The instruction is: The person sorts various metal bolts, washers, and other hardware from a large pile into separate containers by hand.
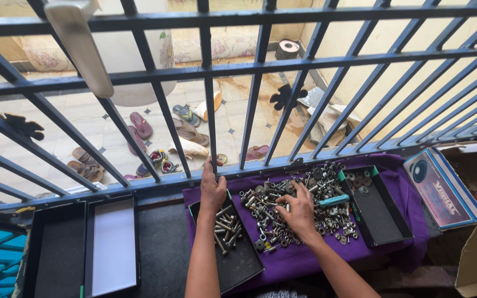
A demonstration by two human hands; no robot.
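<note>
A heap of loose metal bolts, nuts and washers point(316, 212) lies on a purple cloth point(404, 198). My right hand point(299, 209) rests on the heap, fingers curled among the pieces; whether it grips one is unclear. My left hand point(212, 190) lies on the far rim of a black tray point(244, 265) that holds several long bolts point(226, 229). A second black tray point(385, 221) to the right of the heap holds a few washers point(360, 181). A teal-handled tool point(333, 200) lies on the heap beside my right hand.
A dark metal railing point(211, 72) runs right behind the cloth, with a tiled floor and sandals point(189, 132) below. Two empty black trays point(84, 248) sit at the left. An open cardboard box point(448, 182) stands at the right.
</note>
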